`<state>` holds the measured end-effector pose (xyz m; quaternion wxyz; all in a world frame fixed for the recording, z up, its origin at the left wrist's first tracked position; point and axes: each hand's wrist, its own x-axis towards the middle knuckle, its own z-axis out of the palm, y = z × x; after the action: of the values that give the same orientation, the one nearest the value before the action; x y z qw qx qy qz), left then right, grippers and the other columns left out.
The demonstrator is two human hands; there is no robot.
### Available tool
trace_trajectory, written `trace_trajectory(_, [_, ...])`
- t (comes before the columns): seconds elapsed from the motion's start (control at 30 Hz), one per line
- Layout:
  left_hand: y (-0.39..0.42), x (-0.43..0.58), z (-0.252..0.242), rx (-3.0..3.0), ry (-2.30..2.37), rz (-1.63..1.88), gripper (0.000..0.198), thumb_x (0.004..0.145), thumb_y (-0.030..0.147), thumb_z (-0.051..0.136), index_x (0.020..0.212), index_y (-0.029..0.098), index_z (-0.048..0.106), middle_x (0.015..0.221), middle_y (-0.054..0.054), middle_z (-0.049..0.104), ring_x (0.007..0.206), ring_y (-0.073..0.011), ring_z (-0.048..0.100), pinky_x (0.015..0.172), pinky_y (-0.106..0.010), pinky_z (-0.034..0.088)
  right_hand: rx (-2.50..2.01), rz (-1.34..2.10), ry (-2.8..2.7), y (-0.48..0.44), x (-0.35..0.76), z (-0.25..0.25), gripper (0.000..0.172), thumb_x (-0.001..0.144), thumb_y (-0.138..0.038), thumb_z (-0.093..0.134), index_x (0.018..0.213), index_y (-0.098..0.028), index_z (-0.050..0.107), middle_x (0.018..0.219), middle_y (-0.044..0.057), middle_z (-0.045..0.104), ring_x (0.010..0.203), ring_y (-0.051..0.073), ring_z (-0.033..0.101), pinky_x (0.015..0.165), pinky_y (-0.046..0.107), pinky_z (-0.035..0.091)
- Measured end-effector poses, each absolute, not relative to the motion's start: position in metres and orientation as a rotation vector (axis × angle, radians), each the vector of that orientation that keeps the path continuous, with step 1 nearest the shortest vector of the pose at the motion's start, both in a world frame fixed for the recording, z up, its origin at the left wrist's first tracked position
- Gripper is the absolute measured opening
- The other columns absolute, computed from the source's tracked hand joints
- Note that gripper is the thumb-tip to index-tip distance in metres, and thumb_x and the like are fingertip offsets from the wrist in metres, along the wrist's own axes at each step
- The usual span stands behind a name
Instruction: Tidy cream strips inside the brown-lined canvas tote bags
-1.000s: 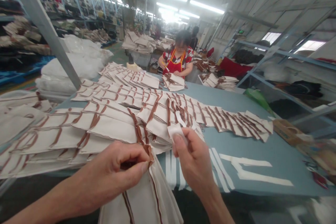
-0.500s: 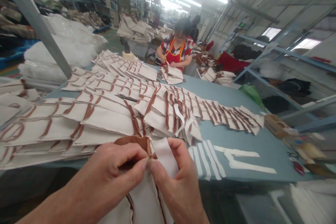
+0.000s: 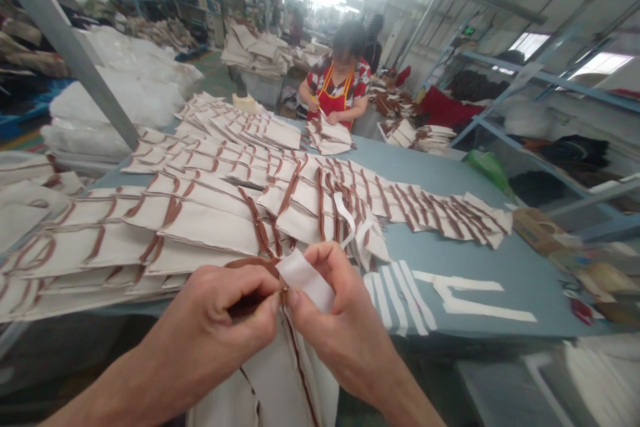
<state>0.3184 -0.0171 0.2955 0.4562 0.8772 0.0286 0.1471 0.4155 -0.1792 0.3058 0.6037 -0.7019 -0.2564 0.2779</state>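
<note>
Close in front of me hangs a sewn cream fabric piece with brown trim running down it. My left hand is closed on its brown top edge, thumb and forefinger pinching near a seam. Right beside it, my right hand pinches the same piece at the seam. A white strip stands up between the right thumb and fingers, its lower end by the seam. The fingertips of both hands nearly meet, and exactly what lies between them is partly hidden.
Stacked cream pieces with brown trim cover much of the blue-grey table. White strips lie near its front edge, with a cardboard box at the right. A co-worker in a red apron handles pieces across the table.
The white strip has tilted left, its upper end now over the seam. My right hand has risen slightly with it, and both hands still pinch the fabric.
</note>
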Motion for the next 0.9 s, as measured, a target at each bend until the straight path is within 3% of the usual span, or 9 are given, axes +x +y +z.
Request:
trace_trajectory(0.13, [-0.013, 0.318, 0.285, 2.053, 0.096, 0.320, 0.031, 0.096, 0.024, 0.055, 0.068, 0.019, 0.067, 0.058, 0.007, 0.051, 0.050, -0.0087, 0.042, 0.047, -0.020, 0.031, -1.603, 0.639, -0.760, -0.178, 0.429, 0.311, 0.020, 0.087, -0.022, 0.063, 0.103, -0.026, 0.051, 0.083, -0.005, 0.062, 0.066, 0.013, 0.056, 0.060, 0.025, 0.044])
trace_trajectory(0.3, [-0.009, 0.315, 0.280, 1.960, 0.127, 0.306, 0.028, 0.095, 0.028, 0.059, 0.071, 0.019, 0.072, 0.061, 0.004, 0.060, 0.055, -0.0119, 0.051, 0.054, -0.021, 0.039, -1.609, 0.561, -0.992, -0.179, 0.437, 0.314, 0.023, 0.083, -0.016, 0.060, 0.103, -0.025, 0.051, 0.082, -0.005, 0.057, 0.064, 0.013, 0.051, 0.057, 0.025, 0.039])
trace_trajectory(0.47, [-0.015, 0.311, 0.283, 1.826, 0.239, 0.265, 0.032, 0.095, 0.036, 0.063, 0.069, 0.019, 0.068, 0.064, 0.002, 0.059, 0.060, -0.0134, 0.051, 0.059, -0.023, 0.040, -1.595, 0.608, -0.862, -0.183, 0.427, 0.302, 0.015, 0.092, -0.026, 0.062, 0.100, -0.026, 0.050, 0.080, -0.005, 0.055, 0.064, 0.014, 0.052, 0.057, 0.027, 0.039])
trace_trajectory(0.7, [-0.010, 0.311, 0.270, 1.595, 0.245, 0.006, 0.047, 0.101, 0.057, 0.058, 0.072, 0.020, 0.057, 0.064, 0.006, 0.042, 0.056, -0.0117, 0.034, 0.052, -0.024, 0.030, -1.440, 0.789, -0.779, -0.185, 0.434, 0.292, 0.031, 0.096, -0.039, 0.079, 0.104, -0.026, 0.052, 0.085, -0.003, 0.062, 0.071, 0.015, 0.055, 0.063, 0.026, 0.043])
trace_trajectory(0.9, [0.000, 0.310, 0.269, 1.583, 0.134, -0.143, 0.058, 0.104, 0.070, 0.053, 0.074, 0.020, 0.055, 0.071, 0.004, 0.041, 0.064, -0.0139, 0.035, 0.055, -0.026, 0.028, -1.400, 0.853, -0.752, -0.190, 0.436, 0.290, 0.036, 0.096, -0.046, 0.082, 0.104, -0.025, 0.055, 0.088, -0.003, 0.063, 0.074, 0.014, 0.056, 0.064, 0.025, 0.042])
